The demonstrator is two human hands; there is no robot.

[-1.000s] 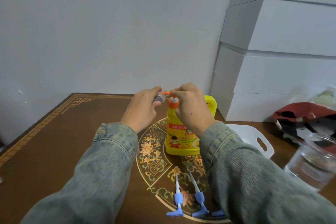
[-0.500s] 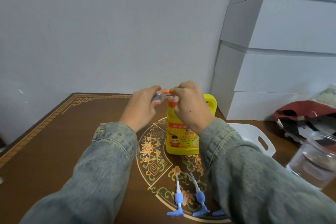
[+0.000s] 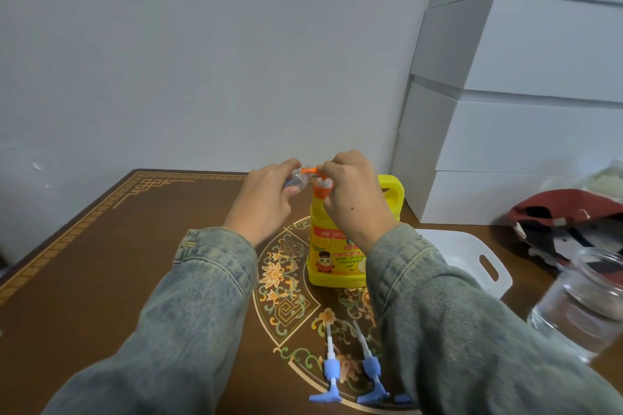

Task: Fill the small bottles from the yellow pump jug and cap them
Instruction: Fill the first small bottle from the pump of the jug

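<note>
The yellow jug [image 3: 340,246] stands at the center of the tabletop [image 3: 101,263]. The right hand [image 3: 354,199] grips its orange pump [image 3: 320,187]; the left hand [image 3: 266,202] holds a small bottle [image 3: 296,181] at the spout. Two blue caps [image 3: 350,377] lie at 6 o'clock.

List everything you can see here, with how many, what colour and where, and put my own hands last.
Pump jug: one, yellow with orange pump, table centre.
Small bottle: one, clear, held at the pump spout.
Pump caps: at least two, blue with white tubes, lying near table edge.
Tray: one, white, right of jug.
Glass jar: one, clear, far right.
Cap: one, dark red, right rear.
Boxes: stacked, white, right rear.
Table: one, brown, gold pattern.
Left hand: holds the small bottle.
Right hand: on the pump head.
</note>
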